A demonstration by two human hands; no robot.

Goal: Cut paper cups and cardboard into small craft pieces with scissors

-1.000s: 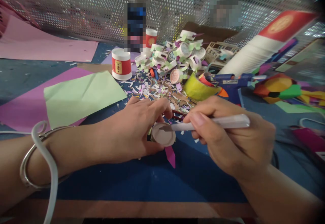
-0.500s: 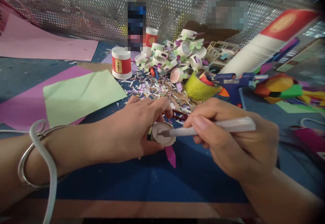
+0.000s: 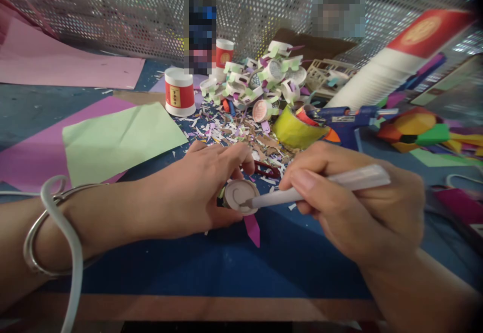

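My left hand (image 3: pixel 222 182) grips a small round paper-cup piece (image 3: pixel 237 191) at its left side, its fingers curled round the edge. A curved line shows on the piece's pale flat face, and a magenta pointed paper strip (image 3: pixel 252 230) sticks out below it. In a pinch, my right hand (image 3: pixel 350 202) holds a white marker pen (image 3: pixel 277 197). The pen's dark tip touches the lower part of the round face. Dark red scissors (image 3: pixel 266 169) lie just beyond the hands, partly hidden.
Paper scraps (image 3: pixel 234 132) and a heap of cut cup pieces (image 3: pixel 264 79) lie ahead. A red-and-white paper cup (image 3: pixel 179 92), green paper (image 3: pixel 123 139) and pink paper (image 3: pixel 75 69) are left. Right are a yellow tape roll (image 3: pixel 296 129), a blue glue gun (image 3: pixel 345 119) and stacked cups (image 3: pixel 396 59).
The pen tip has moved right and slightly down across the round face, and a curved line now shows there. My right hand has shifted right; the left keeps its hold.
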